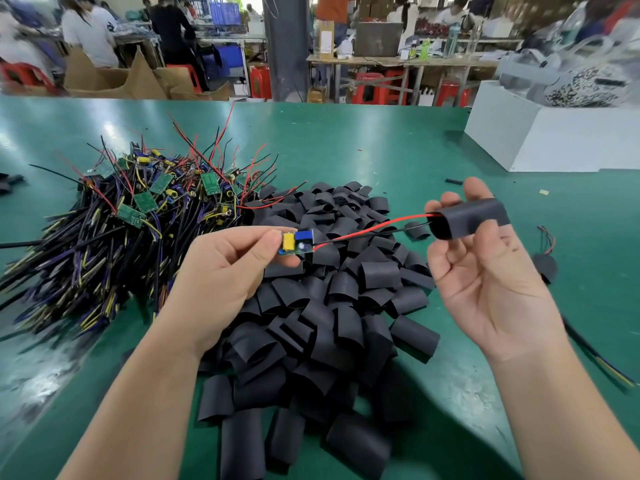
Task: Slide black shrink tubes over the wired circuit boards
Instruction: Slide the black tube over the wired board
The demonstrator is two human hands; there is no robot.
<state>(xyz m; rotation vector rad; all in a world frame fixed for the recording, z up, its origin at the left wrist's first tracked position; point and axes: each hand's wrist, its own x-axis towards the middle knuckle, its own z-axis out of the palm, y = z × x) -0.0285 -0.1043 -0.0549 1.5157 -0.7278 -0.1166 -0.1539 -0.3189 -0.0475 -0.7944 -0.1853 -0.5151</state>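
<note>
At centre frame, above a green table [381, 143], two bare forearms come up from the bottom edge, one on each side. Left hand [221, 271] is turned with its palm toward the right and pinches one small circuit board [296, 242] between thumb and forefinger; the other fingers are curled loosely under it. Board carries a yellow part and a blue part and is held level, off the table. Two wires leave its right end, one red wire [374, 227] and one black wire [412, 227], and both run up and right to the open mouth of a single black tube [467, 218]; their tips are at or just inside that mouth. Right hand [485, 271], at right of centre with its palm facing the camera, grips this tube with the thumb across its front and two fingertips showing behind it, while the lower fingers fold inward. Board and tube are well apart, joined only by the wires. Beneath both hands lies one pile of tubes [329, 323], too many to count, spreading toward the bottom edge. At left sits one tangled heap of boards [138, 216] with red, black, yellow and purple leads, also beyond counting. One white box [554, 140] stands at upper right. Several people work at benches along the top edge.
</note>
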